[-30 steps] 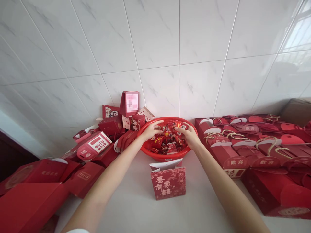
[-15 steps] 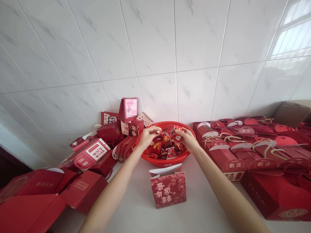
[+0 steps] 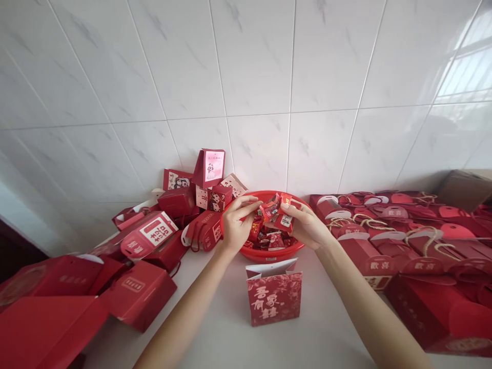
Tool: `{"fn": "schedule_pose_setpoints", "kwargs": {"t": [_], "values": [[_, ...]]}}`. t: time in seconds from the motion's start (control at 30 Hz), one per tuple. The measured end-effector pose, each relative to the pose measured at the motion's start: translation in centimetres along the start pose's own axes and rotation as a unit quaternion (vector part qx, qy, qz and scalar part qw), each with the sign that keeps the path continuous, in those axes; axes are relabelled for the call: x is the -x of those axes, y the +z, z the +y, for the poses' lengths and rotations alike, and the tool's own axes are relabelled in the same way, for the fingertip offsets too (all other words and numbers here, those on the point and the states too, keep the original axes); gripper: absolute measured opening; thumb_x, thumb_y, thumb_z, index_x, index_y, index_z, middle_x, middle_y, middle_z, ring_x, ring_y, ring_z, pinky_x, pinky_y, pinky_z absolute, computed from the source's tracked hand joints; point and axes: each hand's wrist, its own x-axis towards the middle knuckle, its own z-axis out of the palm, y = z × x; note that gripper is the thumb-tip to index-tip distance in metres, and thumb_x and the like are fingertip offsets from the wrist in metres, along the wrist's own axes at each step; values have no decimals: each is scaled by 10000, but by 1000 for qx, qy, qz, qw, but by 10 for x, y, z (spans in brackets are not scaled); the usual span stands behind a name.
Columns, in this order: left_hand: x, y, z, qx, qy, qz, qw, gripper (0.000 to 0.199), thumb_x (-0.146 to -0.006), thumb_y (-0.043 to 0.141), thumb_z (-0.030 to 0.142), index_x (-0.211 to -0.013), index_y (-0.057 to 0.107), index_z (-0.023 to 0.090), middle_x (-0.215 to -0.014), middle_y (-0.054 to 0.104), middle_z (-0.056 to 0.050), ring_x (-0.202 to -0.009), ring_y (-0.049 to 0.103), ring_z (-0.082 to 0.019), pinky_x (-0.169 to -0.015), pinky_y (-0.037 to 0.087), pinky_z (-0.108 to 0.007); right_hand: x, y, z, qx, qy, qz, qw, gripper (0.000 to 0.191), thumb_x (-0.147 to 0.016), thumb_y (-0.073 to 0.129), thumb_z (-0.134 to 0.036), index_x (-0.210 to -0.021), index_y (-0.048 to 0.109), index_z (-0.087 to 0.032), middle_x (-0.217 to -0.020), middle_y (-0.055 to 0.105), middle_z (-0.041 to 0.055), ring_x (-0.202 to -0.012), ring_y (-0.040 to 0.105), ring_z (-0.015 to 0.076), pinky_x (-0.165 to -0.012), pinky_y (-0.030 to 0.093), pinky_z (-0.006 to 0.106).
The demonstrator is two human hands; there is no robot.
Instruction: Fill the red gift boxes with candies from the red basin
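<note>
Far wall tiles (image 3: 253,61): glossy, smooth. Basin (image 3: 265,254): shiny plastic. Sweet wrappers (image 3: 275,241): glossy film. Near bag (image 3: 274,302): printed paper card, mostly matt. Right, cord handles (image 3: 371,222): rough, twisted. Tabletop (image 3: 223,318): smooth.

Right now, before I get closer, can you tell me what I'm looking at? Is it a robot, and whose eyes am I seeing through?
There's no robot here: these are a person's own bare hands. The picture comes from a camera worn on that person's head, looking forward and down.

The right hand holds small, shiny red wrapped packets. The left hand has its fingertips right beside them; I can't tell whether it grips one. Below is a round red plastic basket with more packets inside.

On the smooth pale table, an open-topped red paper bag with pale writing stands nearest the person. Red cardboard boxes are piled on the left, and more sit on the right.
</note>
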Motion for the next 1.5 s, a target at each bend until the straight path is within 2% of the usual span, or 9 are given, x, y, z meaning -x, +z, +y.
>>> {"fn": "schedule_pose_setpoints", "kwargs": {"t": [0.2, 0.27, 0.4, 0.5, 0.67, 0.83, 1.0, 1.23, 1.5], "values": [[-7, -16, 25, 10, -36, -66, 997, 281, -933, 568, 201, -1149, 744, 236, -1165, 701, -73, -1087, 667, -217, -972, 530, -344, 12, 10, -9, 79, -30, 16, 996, 351, -753, 825, -407, -1023, 728, -205, -919, 755, 52, -929, 714, 248, -848, 582, 374], [-14, -34, 38, 36, -87, -147, 985, 303, -913, 603, 225, -1199, 705, 227, -1202, 693, -74, -1052, 677, -211, -954, 533, -332, 21, 8, -20, 125, -33, 3, 992, 347, -774, 812, -406, -1054, 726, -221, -928, 748, 45, -907, 707, 240, -820, 573, 353], [-26, -70, 64, 68, -126, -409, 901, 83, -837, 718, 277, -857, 776, 221, -1090, 717, -47, -1055, 674, -221, -951, 515, -295, 42, -2, -47, 250, -39, -57, 966, 212, -825, 772, -363, -967, 738, -210, -893, 719, 43, -835, 674, 213, -751, 546, 314], [-24, -78, 76, 51, -136, -481, 865, 126, -855, 702, 316, -843, 810, 253, -1089, 723, -41, -1039, 683, -217, -915, 517, -278, 53, -7, -62, 340, -25, -142, 929, 210, -838, 753, -374, -929, 741, -185, -831, 700, 57, -762, 639, 197, -703, 527, 306], [-14, -65, 78, 47, -148, -497, 854, 146, -853, 716, 362, -873, 826, 268, -971, 751, -28, -864, 712, -190, -804, 525, -263, 56, -2, -72, 413, 6, -240, 878, 187, -911, 653, -340, -985, 718, -181, -829, 686, 40, -691, 578, 144, -627, 478, 252], [-14, -56, 77, 35, -179, -501, 846, 170, -865, 673, 277, -954, 815, 243, -943, 778, -25, -889, 715, -205, -788, 517, -271, 58, 2, -76, 447, -2, -225, 866, 164, -906, 647, -317, -957, 722, -180, -854, 684, 41, -740, 591, 150, -665, 492, 247], [-11, -52, 76, 11, -220, -491, 843, 327, -678, 843, 307, -998, 797, 259, -1051, 761, -11, -911, 708, -227, -742, 512, -268, 59, 2, -76, 474, 2, -230, 850, 235, -915, 635, -380, -1008, 729, -186, -824, 677, 29, -726, 587, 156, -667, 489, 266], [-9, -51, 72, 5, -202, -508, 837, 546, -625, 891, 370, -1150, 751, 319, -1132, 721, -8, -1039, 669, -254, -817, 502, -274, 52, 4, -64, 478, 11, -282, 832, 278, -964, 587, -405, -1073, 700, -175, -882, 682, 28, -777, 603, 156, -720, 486, 264], [-11, -50, 72, -16, -206, -521, 828, 550, -624, 892, 390, -1139, 732, 281, -1144, 709, -8, -1048, 665, -252, -809, 493, -264, 54, 15, -50, 536, -25, -274, 798, 268, -993, 533, -366, -1087, 706, -184, -842, 698, 23, -686, 574, 137, -653, 455, 245]]}}
